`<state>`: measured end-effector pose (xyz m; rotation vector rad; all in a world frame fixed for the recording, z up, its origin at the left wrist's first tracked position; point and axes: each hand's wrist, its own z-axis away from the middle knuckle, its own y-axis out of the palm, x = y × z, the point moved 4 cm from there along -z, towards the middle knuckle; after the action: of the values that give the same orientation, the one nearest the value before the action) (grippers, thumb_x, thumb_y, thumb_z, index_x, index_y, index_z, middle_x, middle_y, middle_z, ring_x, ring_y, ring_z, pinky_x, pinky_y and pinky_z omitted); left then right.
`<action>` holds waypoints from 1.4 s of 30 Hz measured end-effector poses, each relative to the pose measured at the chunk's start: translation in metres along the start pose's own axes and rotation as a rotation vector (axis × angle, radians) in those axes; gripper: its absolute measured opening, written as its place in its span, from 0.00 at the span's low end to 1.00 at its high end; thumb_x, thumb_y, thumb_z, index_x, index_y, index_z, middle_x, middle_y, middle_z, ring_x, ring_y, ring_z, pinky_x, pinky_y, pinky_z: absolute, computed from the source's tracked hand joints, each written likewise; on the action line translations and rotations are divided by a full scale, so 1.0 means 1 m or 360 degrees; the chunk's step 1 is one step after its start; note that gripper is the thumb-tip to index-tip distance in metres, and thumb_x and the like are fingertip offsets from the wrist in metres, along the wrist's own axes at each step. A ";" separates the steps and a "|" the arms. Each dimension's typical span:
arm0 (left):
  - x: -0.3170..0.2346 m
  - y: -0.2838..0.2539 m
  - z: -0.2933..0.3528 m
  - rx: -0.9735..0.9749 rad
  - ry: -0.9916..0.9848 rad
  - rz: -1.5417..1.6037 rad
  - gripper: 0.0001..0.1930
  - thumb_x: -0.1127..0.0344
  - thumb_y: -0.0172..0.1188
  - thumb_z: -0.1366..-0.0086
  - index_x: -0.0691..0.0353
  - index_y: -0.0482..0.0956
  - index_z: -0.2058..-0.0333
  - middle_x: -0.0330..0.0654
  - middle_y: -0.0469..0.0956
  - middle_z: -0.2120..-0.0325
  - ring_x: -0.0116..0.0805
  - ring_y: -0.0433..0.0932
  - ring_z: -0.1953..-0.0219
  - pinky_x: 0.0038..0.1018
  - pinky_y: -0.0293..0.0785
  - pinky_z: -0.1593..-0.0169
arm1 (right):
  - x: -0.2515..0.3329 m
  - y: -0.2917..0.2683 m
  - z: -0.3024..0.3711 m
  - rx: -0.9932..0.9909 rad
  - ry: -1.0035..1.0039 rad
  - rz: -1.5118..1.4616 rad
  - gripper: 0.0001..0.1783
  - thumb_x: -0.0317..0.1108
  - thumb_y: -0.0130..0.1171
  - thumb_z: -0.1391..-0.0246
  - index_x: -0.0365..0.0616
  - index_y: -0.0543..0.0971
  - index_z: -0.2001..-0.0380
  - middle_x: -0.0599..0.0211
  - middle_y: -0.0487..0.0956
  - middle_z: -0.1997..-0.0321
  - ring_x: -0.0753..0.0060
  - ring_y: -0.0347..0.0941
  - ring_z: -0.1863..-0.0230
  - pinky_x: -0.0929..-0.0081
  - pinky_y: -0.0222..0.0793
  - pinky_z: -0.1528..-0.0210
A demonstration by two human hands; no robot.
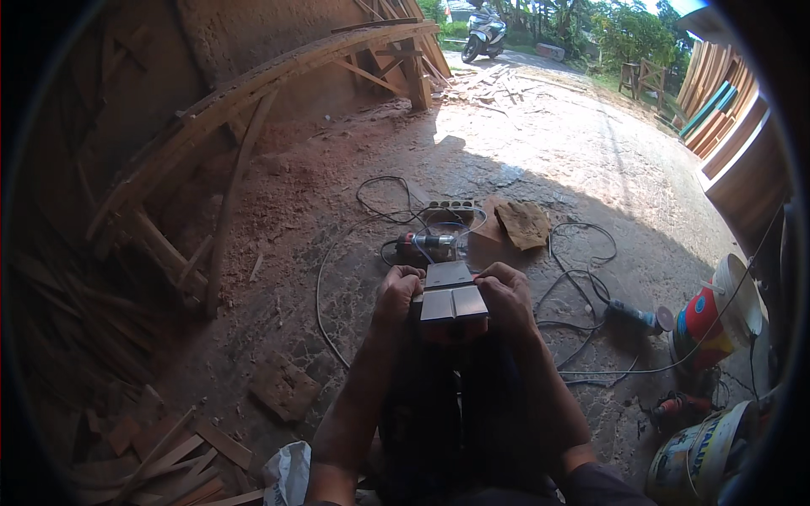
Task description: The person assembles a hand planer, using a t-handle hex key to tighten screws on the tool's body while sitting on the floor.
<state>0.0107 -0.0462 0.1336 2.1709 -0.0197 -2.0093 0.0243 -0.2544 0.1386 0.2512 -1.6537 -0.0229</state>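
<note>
An electric planer (450, 305) lies upside down in front of me, its flat metal sole facing up. One sole plate has a groove down its middle, and a dark slot separates the two plates. My left hand (398, 291) is closed at the planer's left side, fingers bent against the edge near the slot. At the opposite side my right hand (506, 291) is closed too, with the thumb toward the slot. The planer's body is mostly hidden below the sole. Just beyond it, a power tool with a silvery body (434, 244) rests on the ground.
A hollow block (451, 211) and a rough wood piece (523, 223) lie ahead. Right: cables, an angle grinder (633, 317), a colourful bucket (713, 316) and a pale bucket (700, 455). Left: a long wooden bench (253, 80) and wood offcuts (177, 464). A motorcycle (485, 35) stands far off.
</note>
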 end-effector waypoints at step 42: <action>-0.012 0.005 0.005 -0.0155 -0.0285 0.0068 0.15 0.76 0.48 0.48 0.70 0.73 0.60 0.46 0.74 0.57 0.32 0.73 0.56 0.24 0.70 0.49 | 0.005 0.003 0.000 0.0059 -0.0065 -0.0106 0.06 0.27 0.55 0.49 0.38 0.76 0.76 0.73 0.76 0.77 0.87 0.67 0.78 0.82 0.65 0.76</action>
<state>0.0051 -0.0499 0.1459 1.9113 0.0067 -2.1274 0.0234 -0.2518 0.1438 0.3361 -1.6873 -0.0483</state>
